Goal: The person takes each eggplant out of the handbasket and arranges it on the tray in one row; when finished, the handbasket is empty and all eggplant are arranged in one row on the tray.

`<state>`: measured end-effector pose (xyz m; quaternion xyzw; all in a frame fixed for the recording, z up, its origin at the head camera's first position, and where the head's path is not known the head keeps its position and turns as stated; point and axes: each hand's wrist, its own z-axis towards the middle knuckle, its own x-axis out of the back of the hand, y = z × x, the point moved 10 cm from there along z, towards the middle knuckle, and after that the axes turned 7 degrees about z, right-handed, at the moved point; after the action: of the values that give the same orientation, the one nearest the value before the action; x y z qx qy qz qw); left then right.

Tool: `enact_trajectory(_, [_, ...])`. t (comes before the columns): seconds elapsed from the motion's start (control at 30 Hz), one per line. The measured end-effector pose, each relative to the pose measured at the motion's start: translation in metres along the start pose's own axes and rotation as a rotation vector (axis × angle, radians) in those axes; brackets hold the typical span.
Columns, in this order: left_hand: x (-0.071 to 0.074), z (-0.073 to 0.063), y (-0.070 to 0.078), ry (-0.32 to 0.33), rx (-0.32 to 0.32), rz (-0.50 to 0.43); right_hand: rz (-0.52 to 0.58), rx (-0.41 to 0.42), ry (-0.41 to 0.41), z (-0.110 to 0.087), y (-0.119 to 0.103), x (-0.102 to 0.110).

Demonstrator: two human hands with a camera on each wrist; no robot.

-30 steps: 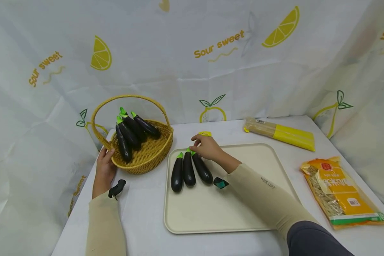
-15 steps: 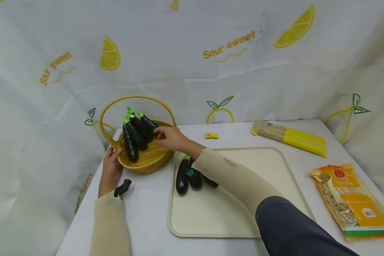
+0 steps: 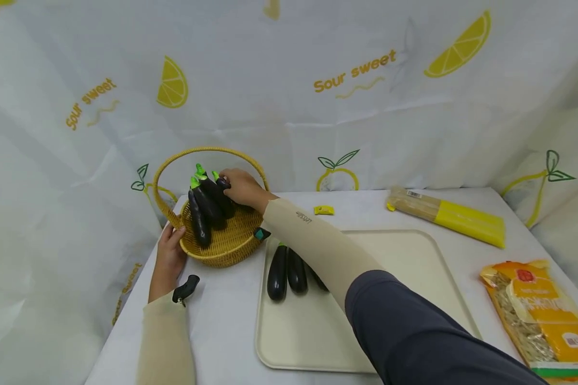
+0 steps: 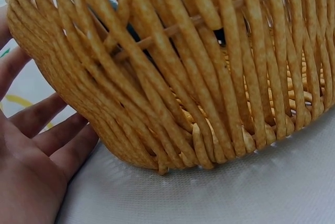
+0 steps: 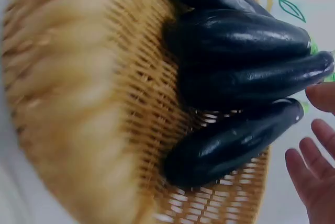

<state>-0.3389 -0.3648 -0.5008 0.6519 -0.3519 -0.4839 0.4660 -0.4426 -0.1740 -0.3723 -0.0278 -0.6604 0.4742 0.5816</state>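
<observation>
Against the left side of a wicker basket [image 3: 228, 248] rests my left hand [image 3: 170, 256]. Its fingers [image 4: 39, 114] look extended along the outer wall in the left wrist view, partly hidden behind the wicker. Several dark eggplants [image 3: 200, 222] with green stems lie in the basket, stems towards the back rim. Over those stems is my right hand [image 3: 243, 187]. In the right wrist view its thumb [image 5: 320, 96] is at the neck of one eggplant [image 5: 251, 82], while the fingers [image 5: 301, 171] are spread apart near the tip of another eggplant [image 5: 235, 143].
A beige tray [image 3: 318, 347] right of the basket bears three eggplants [image 3: 276, 272], partly under my right sleeve. Behind it lies a small yellow packet [image 3: 324, 210]. Noodle packs, one long with a yellow wrap [image 3: 445, 214] and one orange [image 3: 534, 315], lie at the right.
My right hand has moved left from the tray eggplants to the stems in the basket, with nothing visibly carried. My left hand stays at the basket. The head view has shifted slightly.
</observation>
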Motion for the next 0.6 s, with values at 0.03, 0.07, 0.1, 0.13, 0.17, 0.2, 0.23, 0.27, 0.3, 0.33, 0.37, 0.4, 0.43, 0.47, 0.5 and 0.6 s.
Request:
enact_trajectory(0.03, [0.002, -0.001, 0.001, 0.004, 0.001, 0.005, -0.014, -0.006, 0.004, 0.004, -0.001, -0.002])
enact_trajectory(0.07, [0.003, -0.001, 0.003, 0.005, -0.005, 0.009, -0.027, -0.012, 0.005, 0.008, -0.002, -0.005])
enact_trajectory(0.1, [0.003, -0.002, 0.005, -0.001, -0.007, 0.011, -0.035, -0.023, 0.006, 0.011, -0.001, -0.007])
enact_trajectory(0.13, [0.003, -0.001, 0.006, -0.006, -0.009, 0.019, -0.048, -0.035, 0.007, 0.015, 0.000, -0.009])
enact_trajectory(0.17, [0.003, 0.000, 0.007, -0.011, -0.008, 0.023, -0.068, -0.051, 0.006, 0.018, 0.002, -0.010])
enact_trajectory(0.2, [0.003, 0.000, 0.006, -0.016, 0.000, 0.021, -0.081, -0.061, 0.007, 0.021, 0.003, -0.012])
enact_trajectory(0.23, [0.003, 0.001, 0.006, -0.016, 0.002, 0.022, -0.096, -0.069, 0.010, 0.024, 0.005, -0.013])
enact_trajectory(0.27, [0.003, 0.002, 0.005, -0.014, 0.007, 0.020, -0.107, -0.074, 0.015, 0.026, 0.007, -0.013])
enact_trajectory(0.3, [0.004, 0.002, 0.004, -0.011, 0.015, 0.015, -0.115, -0.077, 0.018, 0.029, 0.009, -0.014])
enact_trajectory(0.33, [0.004, 0.002, 0.002, -0.001, 0.024, 0.011, -0.128, -0.076, 0.020, 0.031, 0.010, -0.015])
enact_trajectory(0.37, [0.005, 0.001, 0.001, 0.008, 0.030, 0.006, -0.134, -0.078, 0.018, 0.033, 0.011, -0.015])
enact_trajectory(0.4, [0.005, 0.001, 0.000, 0.016, 0.033, 0.006, -0.140, -0.081, 0.011, 0.034, 0.012, -0.016])
enact_trajectory(0.43, [0.005, 0.001, 0.000, 0.022, 0.029, 0.010, -0.153, -0.083, 0.004, 0.035, 0.013, -0.018])
enact_trajectory(0.47, [0.006, 0.000, -0.001, 0.024, 0.028, 0.009, -0.165, -0.086, -0.005, 0.036, 0.014, -0.019])
enact_trajectory(0.5, [0.006, 0.000, -0.001, 0.026, 0.024, 0.014, -0.175, -0.095, -0.015, 0.037, 0.016, -0.021])
enact_trajectory(0.6, [0.006, 0.001, -0.001, 0.026, 0.010, 0.034, -0.170, -0.133, -0.034, 0.037, 0.021, -0.024])
